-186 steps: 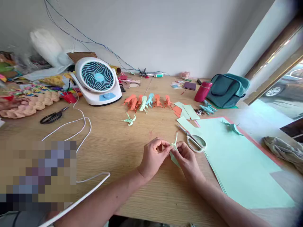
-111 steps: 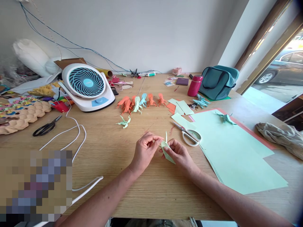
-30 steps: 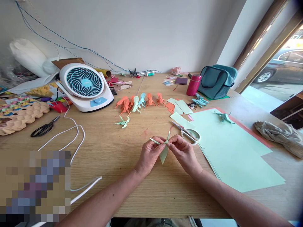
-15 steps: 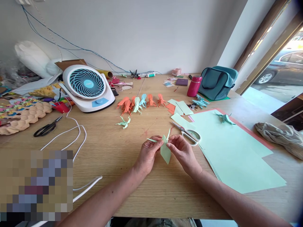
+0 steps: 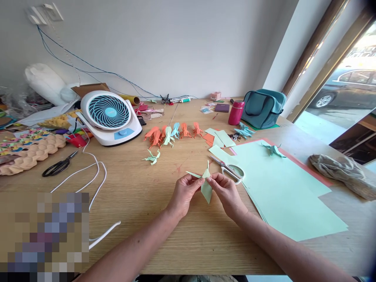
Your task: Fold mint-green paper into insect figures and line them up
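Observation:
A pale green folded paper figure (image 5: 206, 191) is pinched between both hands above the table, its broad pointed flap hanging down and thin points sticking up and out to the left. My left hand (image 5: 185, 192) is closed on its left side, thumb on the front. On the other side my right hand (image 5: 225, 191) grips it with thumb and fingers. White-handled scissors (image 5: 235, 172) lie just beyond the right hand, blades partly over a green paper strip (image 5: 220, 154). Farther left stands a small finished green paper figure (image 5: 152, 157).
Orange, green and blue folded figures (image 5: 167, 136) form a row behind. Large green sheets (image 5: 290, 192) cover the right side, bearing a blue-green figure (image 5: 274, 150). A fan (image 5: 110, 117), black scissors (image 5: 58, 164), white cable (image 5: 101, 176), pink flask (image 5: 236, 112) and teal bag (image 5: 263, 109) surround the work area.
The right thumb and fingers have shifted closer to the left hand on the folded paper, and its upper point stands more upright. The camera view has tilted and shifted slightly.

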Action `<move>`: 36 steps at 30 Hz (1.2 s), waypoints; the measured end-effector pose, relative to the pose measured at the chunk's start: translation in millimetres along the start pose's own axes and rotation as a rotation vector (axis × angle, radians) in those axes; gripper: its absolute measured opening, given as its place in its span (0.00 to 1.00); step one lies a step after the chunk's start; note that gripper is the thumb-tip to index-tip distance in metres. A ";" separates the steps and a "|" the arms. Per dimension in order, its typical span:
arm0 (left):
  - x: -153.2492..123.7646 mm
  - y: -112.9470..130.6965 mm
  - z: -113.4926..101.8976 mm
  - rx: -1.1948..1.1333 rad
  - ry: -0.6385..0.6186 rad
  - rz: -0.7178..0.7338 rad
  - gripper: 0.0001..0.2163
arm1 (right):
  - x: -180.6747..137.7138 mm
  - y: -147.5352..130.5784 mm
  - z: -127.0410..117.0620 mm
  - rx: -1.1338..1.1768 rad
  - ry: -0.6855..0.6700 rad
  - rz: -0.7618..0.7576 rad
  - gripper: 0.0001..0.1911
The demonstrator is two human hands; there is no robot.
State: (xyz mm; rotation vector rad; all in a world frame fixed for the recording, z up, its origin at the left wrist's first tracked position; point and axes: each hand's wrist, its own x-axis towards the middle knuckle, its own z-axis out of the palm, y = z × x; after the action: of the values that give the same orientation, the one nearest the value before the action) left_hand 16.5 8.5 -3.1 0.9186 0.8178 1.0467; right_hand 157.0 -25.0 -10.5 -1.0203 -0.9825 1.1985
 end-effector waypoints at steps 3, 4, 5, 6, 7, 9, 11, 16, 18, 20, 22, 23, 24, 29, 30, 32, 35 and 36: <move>2.4 0.7 -1.2 0.064 -0.024 0.038 0.14 | 1.3 1.1 -1.6 0.006 -0.020 -0.008 0.19; 2.9 0.6 -2.1 0.086 -0.011 0.066 0.14 | 1.8 1.4 -1.4 0.008 -0.024 -0.009 0.19; 3.3 0.3 -3.0 0.103 0.008 0.094 0.13 | 2.2 1.7 -0.9 0.011 -0.026 -0.008 0.19; 3.5 -0.1 -4.1 0.115 0.027 0.119 0.12 | 2.6 2.0 -0.2 0.016 -0.023 -0.005 0.20; 3.5 -0.3 -5.2 0.122 0.040 0.137 0.12 | 2.8 2.2 0.7 0.020 -0.020 0.000 0.20; 3.5 -0.3 -7.5 0.130 0.041 0.151 0.12 | 2.7 2.6 2.5 0.019 -0.013 0.007 0.19; 3.3 0.6 -9.9 0.138 0.028 0.153 0.12 | 1.9 3.0 3.9 0.008 -0.012 0.002 0.17; 2.4 2.4 -16.0 0.176 0.004 0.146 0.13 | 1.3 4.2 5.4 -0.022 -0.029 -0.038 0.16; 1.2 2.5 -16.8 0.184 0.001 0.127 0.15 | 2.4 3.6 5.7 -0.034 -0.035 -0.067 0.16; -0.6 3.3 -16.2 0.188 -0.019 0.136 0.15 | 3.9 2.1 6.5 -0.043 -0.052 -0.095 0.16; -2.5 4.7 -14.9 0.203 -0.052 0.192 0.14 | 5.0 0.6 7.7 -0.047 -0.078 -0.117 0.15; -3.2 5.5 -14.3 0.213 -0.069 0.230 0.14 | 5.3 0.4 8.4 -0.045 -0.093 -0.125 0.15; -3.6 6.2 -14.1 0.220 -0.084 0.265 0.13 | 5.4 0.7 9.1 -0.042 -0.104 -0.134 0.14; -1.7 7.3 -18.9 0.225 -0.128 0.281 0.12 | 5.0 8.4 10.2 -0.042 -0.102 -0.167 0.14; -1.0 7.5 -20.3 0.228 -0.131 0.255 0.13 | 4.8 9.3 9.8 -0.043 -0.086 -0.169 0.13; -0.2 8.5 -22.3 0.230 -0.135 0.205 0.13 | 4.3 8.8 9.1 -0.031 -0.050 -0.176 0.13; -0.9 11.0 -22.1 0.194 -0.129 0.145 0.14 | 2.6 3.9 8.9 -0.006 -0.073 -0.171 0.16; -1.5 11.6 -21.5 0.174 -0.124 0.125 0.14 | 1.9 2.3 9.1 0.003 -0.105 -0.159 0.16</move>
State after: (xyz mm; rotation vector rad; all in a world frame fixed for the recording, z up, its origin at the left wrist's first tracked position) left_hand -7.2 14.5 -0.8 1.1833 0.7646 1.0260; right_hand 147.8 -22.1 -10.3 -0.8668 -1.1216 1.1299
